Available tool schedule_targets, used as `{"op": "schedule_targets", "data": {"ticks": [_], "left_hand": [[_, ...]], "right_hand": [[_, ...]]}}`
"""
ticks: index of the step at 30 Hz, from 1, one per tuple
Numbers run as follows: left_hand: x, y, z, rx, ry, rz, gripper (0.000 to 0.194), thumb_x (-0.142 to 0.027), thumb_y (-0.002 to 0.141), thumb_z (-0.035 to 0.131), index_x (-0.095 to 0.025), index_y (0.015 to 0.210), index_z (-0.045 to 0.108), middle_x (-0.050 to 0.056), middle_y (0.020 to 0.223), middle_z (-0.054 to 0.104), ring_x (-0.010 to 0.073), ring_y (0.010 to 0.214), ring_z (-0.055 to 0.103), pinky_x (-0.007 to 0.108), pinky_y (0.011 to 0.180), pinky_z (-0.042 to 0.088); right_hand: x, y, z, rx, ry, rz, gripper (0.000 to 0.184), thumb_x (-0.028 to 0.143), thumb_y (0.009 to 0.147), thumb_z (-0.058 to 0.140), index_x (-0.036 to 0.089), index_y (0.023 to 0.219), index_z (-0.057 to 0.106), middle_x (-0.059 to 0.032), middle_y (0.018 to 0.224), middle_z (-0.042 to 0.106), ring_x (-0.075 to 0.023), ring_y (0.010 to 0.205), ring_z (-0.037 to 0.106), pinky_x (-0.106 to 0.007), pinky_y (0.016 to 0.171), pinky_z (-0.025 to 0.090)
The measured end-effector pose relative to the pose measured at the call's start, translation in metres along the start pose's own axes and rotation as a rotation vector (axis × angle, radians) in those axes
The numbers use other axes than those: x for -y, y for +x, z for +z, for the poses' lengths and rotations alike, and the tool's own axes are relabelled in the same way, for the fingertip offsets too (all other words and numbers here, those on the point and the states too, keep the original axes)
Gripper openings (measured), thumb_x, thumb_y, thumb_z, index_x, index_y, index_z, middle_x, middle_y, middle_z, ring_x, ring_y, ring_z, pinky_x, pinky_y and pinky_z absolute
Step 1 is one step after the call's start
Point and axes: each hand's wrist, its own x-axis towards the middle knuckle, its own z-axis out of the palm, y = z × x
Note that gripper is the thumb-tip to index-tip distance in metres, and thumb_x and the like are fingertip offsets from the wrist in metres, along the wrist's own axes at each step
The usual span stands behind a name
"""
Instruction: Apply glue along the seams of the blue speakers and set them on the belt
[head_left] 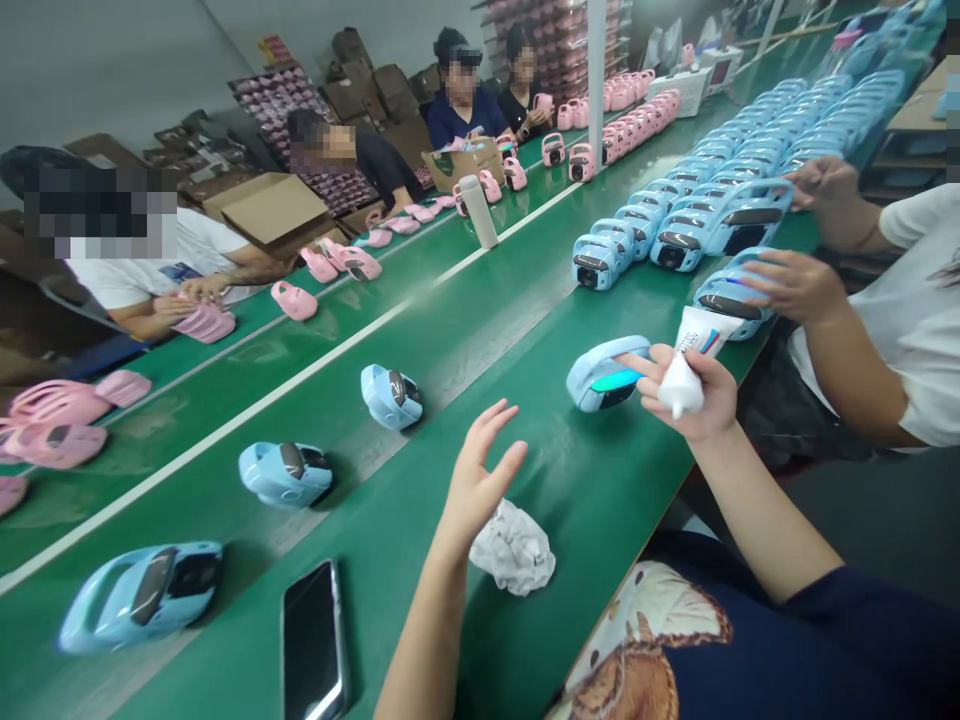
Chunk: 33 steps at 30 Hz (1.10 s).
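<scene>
My left hand [486, 472] hovers over the green table with its fingers apart and nothing in them. Beneath its wrist lies a crumpled white cloth [517, 550]. In my right hand [709, 410] is a white squeeze tube [701, 335], its pointed white cap [681, 388] facing me. The right fingertips also reach to the handle of a light-blue device [592, 385] with a glowing cyan strip. Whether they carry its weight, I cannot tell. A phone [311, 640] with a dark screen lies near me, left of my left forearm.
Several blue devices [285, 472] stand along the belt [450, 380] at left; rows of them [720, 190] fill the far right. A co-worker's hand [802, 285] touches another blue device at right. Across the belt, people handle pink devices [292, 300]. A pale cylinder [478, 212] stands mid-belt.
</scene>
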Motion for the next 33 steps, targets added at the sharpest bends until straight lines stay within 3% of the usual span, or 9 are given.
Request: {"op": "schedule_targets", "data": {"ticks": [4,7,9,13,16,19,22,28,33], "left_hand": [[-0.015,-0.006,0.011,0.176,0.062,0.071,0.063,-0.057,0.080,0.065,-0.027,0.135,0.054,0.012,0.155,0.039,0.0326,0.144,0.034,0.053,0.116,0.028],[-0.017,-0.007,0.014,0.182,0.008,0.165,0.071,-0.058,0.075,0.071,-0.025,0.136,0.053,0.013,0.150,0.046,0.0343,0.139,0.041,0.051,0.114,0.033],[-0.017,-0.009,0.017,0.096,-0.072,0.239,0.066,-0.050,0.072,0.077,-0.025,0.130,0.060,0.012,0.140,0.057,0.0333,0.128,0.053,0.048,0.109,0.041],[-0.013,-0.013,0.025,-0.200,-0.241,0.285,0.023,-0.038,0.081,0.069,-0.023,0.097,0.075,0.005,0.112,0.072,0.0258,0.102,0.067,0.039,0.093,0.051],[-0.008,-0.015,0.028,-0.297,-0.315,0.254,0.022,-0.037,0.080,0.067,-0.022,0.093,0.077,0.004,0.103,0.075,0.0244,0.094,0.069,0.036,0.086,0.053],[-0.006,-0.015,0.026,-0.356,-0.392,0.188,0.023,-0.031,0.078,0.064,-0.021,0.094,0.078,0.003,0.096,0.077,0.0233,0.088,0.070,0.033,0.081,0.055],[-0.008,-0.013,0.018,-0.451,-0.498,0.144,0.027,-0.029,0.077,0.057,-0.019,0.088,0.079,0.005,0.100,0.077,0.0257,0.095,0.070,0.036,0.082,0.056],[-0.024,-0.016,-0.002,-0.486,-0.707,0.149,0.033,-0.033,0.071,0.048,-0.018,0.074,0.078,0.008,0.092,0.077,0.0308,0.093,0.071,0.044,0.084,0.056],[-0.035,-0.025,-0.005,-0.475,-0.773,0.103,0.034,-0.044,0.072,0.052,-0.020,0.064,0.074,0.007,0.075,0.074,0.0338,0.088,0.071,0.047,0.076,0.058]], "right_hand": [[0.001,-0.013,0.024,0.407,0.211,0.252,0.042,0.056,0.079,0.060,0.019,0.070,0.042,-0.0057,0.083,0.059,-0.0031,0.040,0.026,-0.019,0.032,0.028],[-0.001,-0.022,0.047,0.649,0.422,0.349,0.037,0.053,0.085,0.056,0.018,0.075,0.045,-0.0061,0.090,0.059,-0.0039,0.043,0.029,-0.019,0.036,0.034],[-0.002,-0.027,0.063,0.771,0.581,0.379,0.032,0.048,0.088,0.054,0.017,0.081,0.050,-0.0045,0.088,0.057,-0.0049,0.046,0.031,-0.018,0.040,0.039],[0.001,-0.029,0.087,0.854,0.659,0.398,0.031,0.046,0.088,0.057,0.015,0.087,0.058,0.0017,0.071,0.050,-0.0055,0.047,0.036,-0.023,0.056,0.055],[0.010,-0.033,0.093,0.827,0.557,0.471,0.033,0.048,0.085,0.058,0.015,0.089,0.060,0.0012,0.067,0.055,-0.0075,0.047,0.044,-0.032,0.070,0.060],[0.024,-0.040,0.089,0.801,0.385,0.427,0.035,0.051,0.084,0.058,0.017,0.093,0.061,-0.0055,0.086,0.067,-0.0083,0.049,0.051,-0.034,0.073,0.060],[0.035,-0.046,0.087,0.708,0.229,0.164,0.036,0.054,0.085,0.059,0.019,0.094,0.064,-0.0082,0.104,0.068,-0.0087,0.053,0.057,-0.035,0.077,0.058],[0.025,-0.051,0.096,0.157,-0.076,-0.485,0.021,0.034,0.092,0.058,0.018,0.099,0.069,-0.0051,0.086,0.067,-0.0160,0.083,0.062,-0.028,0.068,0.053],[0.015,-0.058,0.114,0.106,-0.162,-0.685,0.020,0.033,0.089,0.062,0.021,0.104,0.068,-0.0052,0.084,0.065,-0.0185,0.077,0.064,-0.033,0.060,0.055]]}}
